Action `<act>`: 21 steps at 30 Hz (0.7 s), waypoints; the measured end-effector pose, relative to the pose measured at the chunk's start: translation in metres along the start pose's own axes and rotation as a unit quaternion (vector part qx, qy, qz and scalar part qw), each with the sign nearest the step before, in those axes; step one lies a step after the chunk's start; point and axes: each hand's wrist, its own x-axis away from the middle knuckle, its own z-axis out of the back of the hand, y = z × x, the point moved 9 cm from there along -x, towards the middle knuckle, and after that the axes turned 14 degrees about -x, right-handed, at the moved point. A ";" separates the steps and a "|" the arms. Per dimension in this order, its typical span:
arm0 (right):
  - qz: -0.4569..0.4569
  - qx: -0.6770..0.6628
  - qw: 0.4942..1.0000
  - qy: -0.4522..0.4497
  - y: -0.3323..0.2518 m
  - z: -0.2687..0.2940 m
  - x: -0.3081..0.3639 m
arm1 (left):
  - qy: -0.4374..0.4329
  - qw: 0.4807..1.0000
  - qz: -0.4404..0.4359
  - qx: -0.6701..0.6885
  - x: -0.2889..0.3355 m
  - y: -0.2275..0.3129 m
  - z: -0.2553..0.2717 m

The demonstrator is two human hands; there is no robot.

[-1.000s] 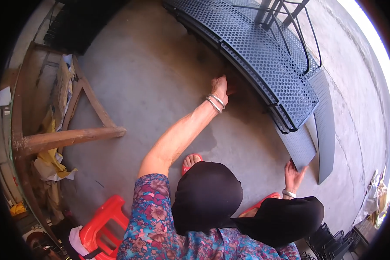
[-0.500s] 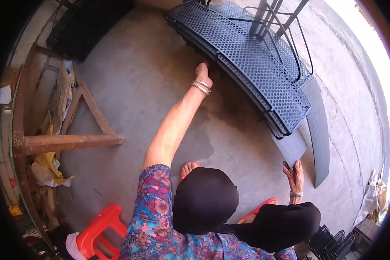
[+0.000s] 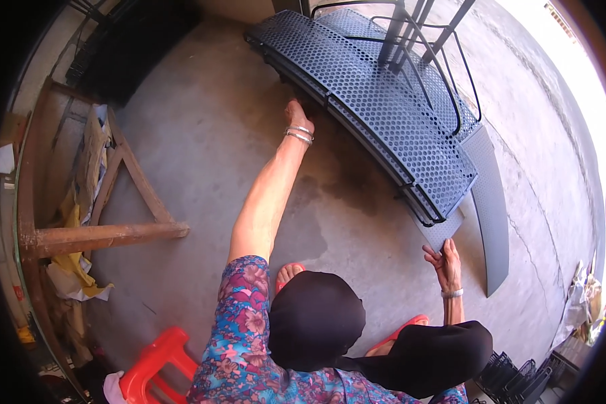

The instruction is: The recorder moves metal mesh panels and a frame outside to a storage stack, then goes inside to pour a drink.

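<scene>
A blue-grey perforated metal shelf panel point(image 3: 384, 101) lies across the upper middle, with dark bars along its near edge. Below its right end, a lighter grey perforated strip point(image 3: 442, 231) sticks out, its near end between the thumb and fingers of my right hand point(image 3: 449, 266). My left hand point(image 3: 298, 116) reaches to the shadowed space beneath the near edge of the shelf panel. Its fingers are mostly hidden there, so whether it grips anything does not show. Another long grey panel point(image 3: 493, 222) lies on the floor beyond my right hand.
Black wire frames and grey posts point(image 3: 397, 44) rise over the shelf. At the left stands a rusty brown frame point(image 3: 114, 236) with paper and cardboard behind it. A red plastic stool point(image 3: 158, 363) is at lower left, black racks point(image 3: 515, 377) at lower right.
My right hand has moved up and left, and less of the strip sticks out from under the shelf. My left hand sits slightly further left along the edge. The view has shifted a little.
</scene>
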 end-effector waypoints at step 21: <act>-0.055 0.103 0.992 -0.049 0.002 -0.064 -0.040 | -0.087 0.982 -0.005 -0.169 0.025 -0.024 -0.012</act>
